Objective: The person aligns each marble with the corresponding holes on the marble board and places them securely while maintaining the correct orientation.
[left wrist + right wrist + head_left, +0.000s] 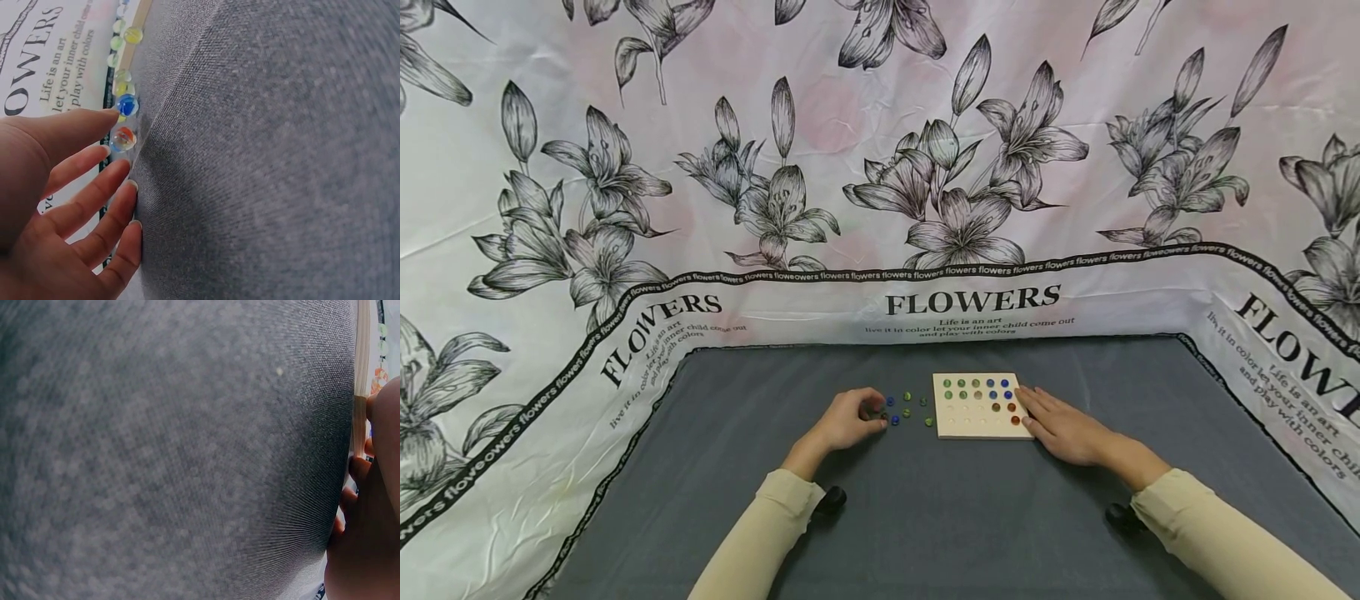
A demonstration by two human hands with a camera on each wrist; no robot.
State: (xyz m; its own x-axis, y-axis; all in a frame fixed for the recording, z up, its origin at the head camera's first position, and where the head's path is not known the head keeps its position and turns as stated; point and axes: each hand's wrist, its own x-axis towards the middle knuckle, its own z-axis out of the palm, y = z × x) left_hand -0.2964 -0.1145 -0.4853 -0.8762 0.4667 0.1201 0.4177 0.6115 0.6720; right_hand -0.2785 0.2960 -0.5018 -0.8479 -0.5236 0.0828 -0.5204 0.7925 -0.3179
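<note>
My left hand (pixel 848 418) is at the left end of a group of loose glass marbles, thumb and fingers spread apart. In the left wrist view, a clear marble with orange streaks (pixel 123 139) lies between thumb and fingers, and I see no firm pinch on it. A blue marble (pixel 127 105) sits just beyond the thumb tip. To the right is a pale wooden board (pixel 966 429) with rows of dimples, several holding green, blue and orange marbles. My right hand (pixel 1067 427) rests with extended fingers at the board's right edge; its fingertips are partly hidden in the right wrist view.
Several loose marbles, such as a green one (pixel 928 422) and a blue one (pixel 895 420), lie between the left hand and the board. A dark grey cloth (pixel 970 517) covers the table. Behind it hangs a white flower-printed sheet (pixel 805 308).
</note>
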